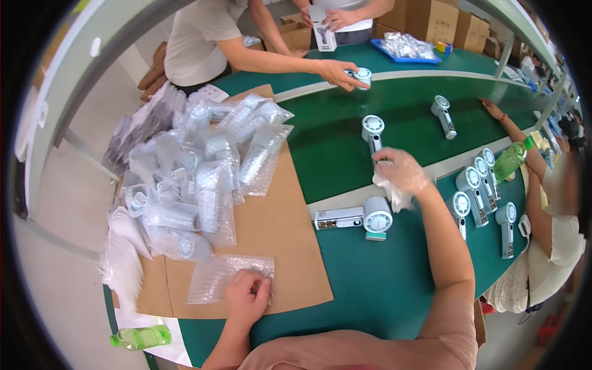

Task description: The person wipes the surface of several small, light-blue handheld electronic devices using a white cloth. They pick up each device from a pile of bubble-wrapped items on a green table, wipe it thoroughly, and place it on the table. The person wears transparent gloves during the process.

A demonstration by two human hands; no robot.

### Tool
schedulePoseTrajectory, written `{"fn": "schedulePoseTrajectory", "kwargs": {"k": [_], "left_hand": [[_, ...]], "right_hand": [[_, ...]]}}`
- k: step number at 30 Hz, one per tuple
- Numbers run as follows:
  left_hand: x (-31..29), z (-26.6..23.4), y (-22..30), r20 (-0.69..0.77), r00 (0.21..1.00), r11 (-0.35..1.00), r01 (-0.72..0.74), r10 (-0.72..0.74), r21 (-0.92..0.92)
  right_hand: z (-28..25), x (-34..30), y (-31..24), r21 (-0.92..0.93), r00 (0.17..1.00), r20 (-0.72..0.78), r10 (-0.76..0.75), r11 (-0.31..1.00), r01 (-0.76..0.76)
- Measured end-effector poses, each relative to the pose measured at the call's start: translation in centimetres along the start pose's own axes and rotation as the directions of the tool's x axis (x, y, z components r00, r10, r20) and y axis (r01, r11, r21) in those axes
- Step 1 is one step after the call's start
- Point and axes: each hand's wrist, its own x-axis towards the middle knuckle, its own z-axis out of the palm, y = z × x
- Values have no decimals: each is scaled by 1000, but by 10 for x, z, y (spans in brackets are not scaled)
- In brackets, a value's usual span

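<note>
My left hand (248, 297) is closed, its fingers curled at the lower edge of a flat, clear bubble-wrap bag (213, 280) on the cardboard sheet. My right hand (404, 172), blurred by motion, reaches over the belt's near edge. It is closed around a crumpled white cloth (393, 194). Its fingertips are at the handle of a pale blue handheld fan (372, 125) lying on the green belt; whether they grip the handle is unclear. Just below that hand, another handheld fan (377, 216) lies on the table, its handle pointing left.
Bubble-wrapped fans (209, 166) are heaped on the cardboard (271, 228) at left. More fans (478, 179) stand at right near a green bottle (510, 161) and a co-worker's arm (536, 154). Across the belt (327, 154), a co-worker's hand (339, 74) holds a fan; another person holds a box (322, 29).
</note>
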Motion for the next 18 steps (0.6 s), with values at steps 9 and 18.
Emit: {"fn": "schedulePoseTrajectory", "kwargs": {"k": [9,18], "left_hand": [[3,-1,0,8,1000,998,-22,22,57],[-3,4,-6,8,1000,999,4,-5,45]], "right_hand": [[24,-14,19,153,989,-139,-50,986,71],[22,-17,16,-25,984,-112,-140,990,138]]}}
